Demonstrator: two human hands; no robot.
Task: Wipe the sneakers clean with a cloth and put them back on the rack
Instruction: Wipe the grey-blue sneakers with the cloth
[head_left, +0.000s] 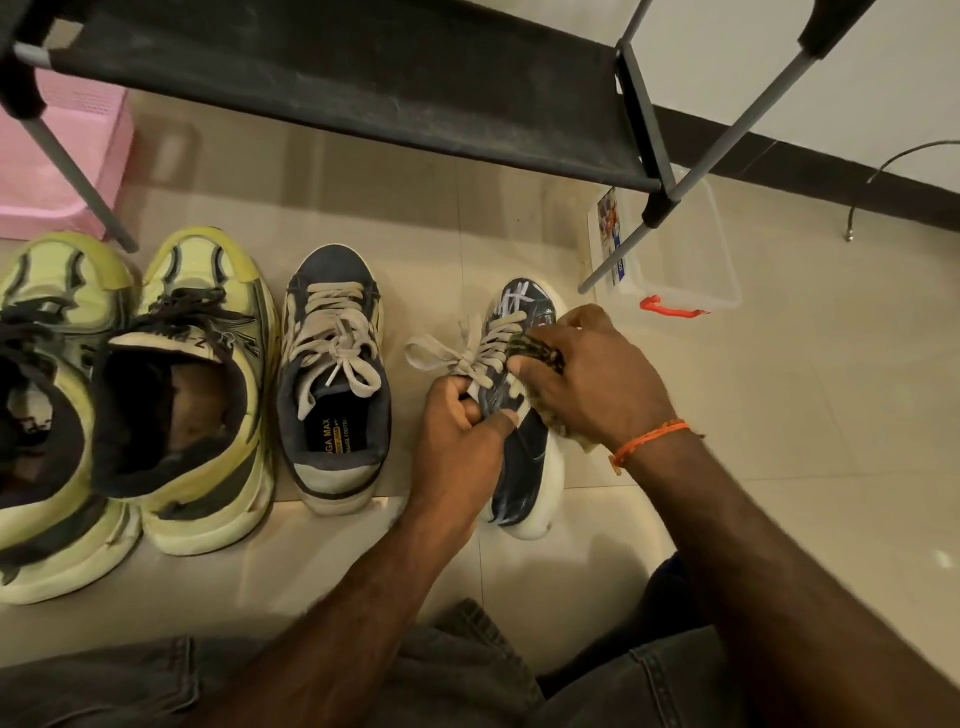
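A navy sneaker (524, 462) with a white sole and pale laces lies tilted on its side on the floor. My left hand (457, 431) grips its collar at the tongue. My right hand (592, 374) holds a bunched brownish cloth (540, 353) pressed on the sneaker's side near the laces. The matching navy sneaker (332, 384) stands upright to the left. Beside it stand two yellow-green sneakers (202, 384) (47, 415) with black laces. The black fabric shelf of the rack (337, 88) spans the top of the view, with nothing on it.
The rack's grey legs (691, 182) come down at the right and far left. A clear plastic box (680, 260) with a red clip sits by the right leg. A pink plastic bin (57, 166) stands at the far left. A cable runs along the dark skirting at right.
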